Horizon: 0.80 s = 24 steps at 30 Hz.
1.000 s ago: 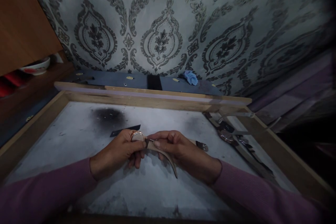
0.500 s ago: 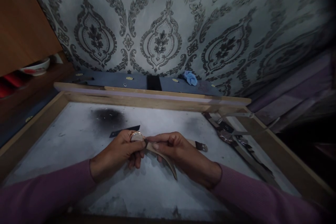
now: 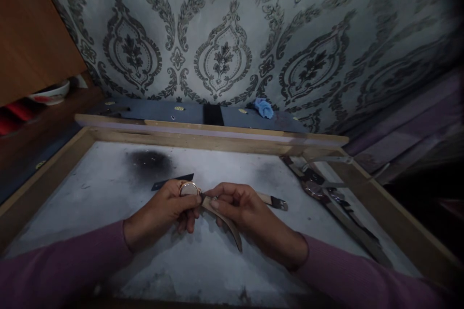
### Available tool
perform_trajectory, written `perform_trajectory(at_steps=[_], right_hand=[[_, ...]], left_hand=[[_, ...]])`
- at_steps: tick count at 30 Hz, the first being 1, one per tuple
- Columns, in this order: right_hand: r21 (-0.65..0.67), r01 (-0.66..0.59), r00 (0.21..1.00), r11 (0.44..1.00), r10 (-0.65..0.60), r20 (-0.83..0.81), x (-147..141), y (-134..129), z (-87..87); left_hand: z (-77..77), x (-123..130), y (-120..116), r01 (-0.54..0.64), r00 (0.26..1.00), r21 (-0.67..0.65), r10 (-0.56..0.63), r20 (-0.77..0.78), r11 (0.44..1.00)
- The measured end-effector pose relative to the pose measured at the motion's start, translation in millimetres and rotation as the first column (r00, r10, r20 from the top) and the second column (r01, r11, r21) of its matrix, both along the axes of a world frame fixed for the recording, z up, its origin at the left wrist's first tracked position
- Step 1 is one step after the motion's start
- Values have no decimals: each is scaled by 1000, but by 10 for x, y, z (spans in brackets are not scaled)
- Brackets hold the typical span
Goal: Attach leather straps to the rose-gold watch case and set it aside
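My left hand (image 3: pixel 170 207) grips a round watch case (image 3: pixel 189 189) with a gold-coloured rim, its thumb lying along the lower edge. A beige-lined strap (image 3: pixel 229 226) runs from the right side of the case and curves down toward me. Closed on that strap near the case is my right hand (image 3: pixel 246 207), thumb and fingers pinching it. Whether the strap is fastened to the case cannot be made out. Another strap piece with a buckle (image 3: pixel 279 203) pokes out behind my right hand, lying on the white surface. A dark flat strip (image 3: pixel 172 181) lies just beyond my left hand.
A wooden rim (image 3: pixel 217 131) borders the white work surface (image 3: pixel 119 260). Inside it on the right lie other watches with straps (image 3: pixel 314 189) and tweezer-like metal tools (image 3: pixel 331 159). Behind the rim sits a crumpled blue cloth (image 3: pixel 264 108); a bowl (image 3: pixel 52 93) stands at left.
My right fingers have shifted slightly on the strap, and its free end has swung a little down and left. My left hand holds the watch case in the same place.
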State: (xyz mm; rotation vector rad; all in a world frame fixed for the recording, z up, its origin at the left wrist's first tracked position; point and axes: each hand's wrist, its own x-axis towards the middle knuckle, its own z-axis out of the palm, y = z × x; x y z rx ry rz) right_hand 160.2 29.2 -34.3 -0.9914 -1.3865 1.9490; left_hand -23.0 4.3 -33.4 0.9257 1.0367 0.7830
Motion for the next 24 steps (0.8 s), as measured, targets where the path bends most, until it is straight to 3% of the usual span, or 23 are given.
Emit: perform_trajectory(at_steps=[11,24], right_hand=[[175,-30,991,984,6,134,11,-10,74],[159,-39,991,987,17,135,13,-10,87]], left_hand=[[24,-13,-4,26,998,-25,-24,63,999],[22,-17,-9,73,997,20,-72,-37,997]])
